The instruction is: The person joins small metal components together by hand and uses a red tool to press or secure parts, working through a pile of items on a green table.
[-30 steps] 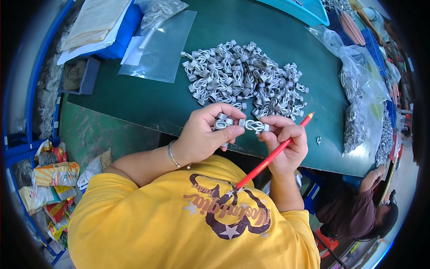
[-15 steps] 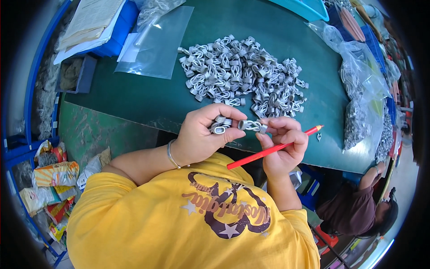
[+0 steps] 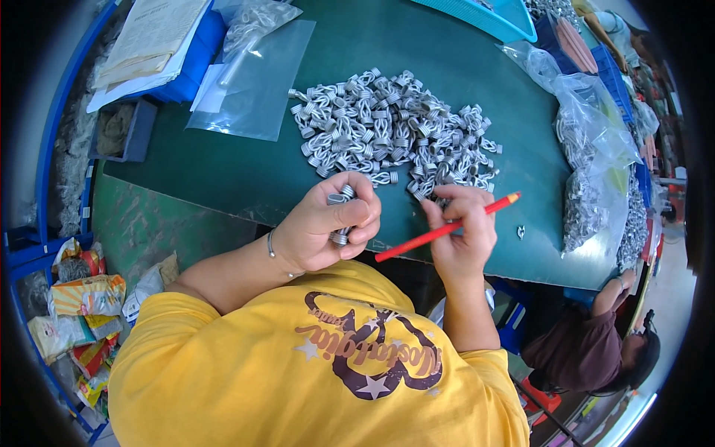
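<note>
Several silver-grey twisted metal fittings with ribbed ends (image 3: 340, 198) are gathered in my left hand (image 3: 313, 229), whose fingers curl round them. My right hand (image 3: 465, 242) has a red pencil (image 3: 406, 244) tucked across its fingers, the tip pointing right. Its thumb and forefinger reach the near edge of a large pile of the same metal fittings (image 3: 391, 130) on the green table (image 3: 246, 175). Whether those fingertips grip a fitting, I cannot tell. One small metal piece (image 3: 521, 232) lies by itself to the right of the pencil.
A clear plastic bag (image 3: 257, 97) lies flat at the left, beside a blue bin with papers (image 3: 149, 45). Filled clear bags of metal parts (image 3: 585, 194) line the right side. A turquoise basket (image 3: 488, 18) stands at the back. Another person (image 3: 585, 350) sits at lower right.
The fitting held between both hands is no longer there, and my hands have parted. My left hand has turned and closed around its fittings; my right hand has reached to the pile, pencil still held.
</note>
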The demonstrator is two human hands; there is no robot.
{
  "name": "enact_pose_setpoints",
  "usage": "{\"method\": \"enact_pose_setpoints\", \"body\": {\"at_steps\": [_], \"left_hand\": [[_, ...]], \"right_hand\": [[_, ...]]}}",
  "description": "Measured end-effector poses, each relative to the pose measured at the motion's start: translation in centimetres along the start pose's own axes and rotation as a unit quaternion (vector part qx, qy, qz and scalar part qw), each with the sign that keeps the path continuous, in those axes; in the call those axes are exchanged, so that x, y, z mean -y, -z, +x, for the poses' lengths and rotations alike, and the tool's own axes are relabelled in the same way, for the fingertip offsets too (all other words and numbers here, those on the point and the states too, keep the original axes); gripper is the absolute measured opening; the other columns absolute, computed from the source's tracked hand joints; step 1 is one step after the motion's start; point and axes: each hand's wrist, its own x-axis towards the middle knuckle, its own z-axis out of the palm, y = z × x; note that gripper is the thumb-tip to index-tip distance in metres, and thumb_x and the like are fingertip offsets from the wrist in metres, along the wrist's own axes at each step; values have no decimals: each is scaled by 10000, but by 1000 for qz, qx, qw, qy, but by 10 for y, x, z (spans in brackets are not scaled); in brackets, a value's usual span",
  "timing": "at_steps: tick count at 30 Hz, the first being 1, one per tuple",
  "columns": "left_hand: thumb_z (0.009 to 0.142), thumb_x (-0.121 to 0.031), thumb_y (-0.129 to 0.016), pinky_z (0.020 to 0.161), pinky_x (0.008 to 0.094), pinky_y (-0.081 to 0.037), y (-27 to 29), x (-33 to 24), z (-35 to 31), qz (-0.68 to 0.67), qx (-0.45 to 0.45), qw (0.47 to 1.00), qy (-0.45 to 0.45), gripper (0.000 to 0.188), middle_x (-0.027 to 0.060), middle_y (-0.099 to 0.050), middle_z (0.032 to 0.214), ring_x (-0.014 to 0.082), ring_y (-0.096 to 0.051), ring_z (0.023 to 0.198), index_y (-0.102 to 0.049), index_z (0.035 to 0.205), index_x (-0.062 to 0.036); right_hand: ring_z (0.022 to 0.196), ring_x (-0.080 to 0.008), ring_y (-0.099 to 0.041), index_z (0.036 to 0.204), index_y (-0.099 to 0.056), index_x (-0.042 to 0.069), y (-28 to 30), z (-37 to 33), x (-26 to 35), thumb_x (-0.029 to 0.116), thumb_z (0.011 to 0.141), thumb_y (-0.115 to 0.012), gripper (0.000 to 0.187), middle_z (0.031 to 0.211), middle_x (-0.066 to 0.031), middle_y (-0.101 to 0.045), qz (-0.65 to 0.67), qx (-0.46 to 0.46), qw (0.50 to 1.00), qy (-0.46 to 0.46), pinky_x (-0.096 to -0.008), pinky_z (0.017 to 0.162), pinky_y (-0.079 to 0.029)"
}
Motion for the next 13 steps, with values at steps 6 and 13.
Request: {"method": "enact_pose_setpoints", "body": {"at_steps": [6,13], "left_hand": [[837,-113,-615,376,193,-349,-6,-1,0,84,-65,994,-10,146,41,-492,628,101,-471,499,-486,874,-54],[852,-73,-568,396,210,-400,-10,-1,1,265,-96,959,-16,125,106,-561,740,140,-549,587,-501,946,-25]], "right_hand": [[763,-245,-514,748,-528,85,-5,3,-1,94,593,-741,263,862,-52,-608,-125,78,988,44,-361,651,-351],[684,-238,-589,712,-506,92,1,7,-6,52,621,-755,267,761,-39,-622,-112,-13,992,63,-343,678,-410]]}}
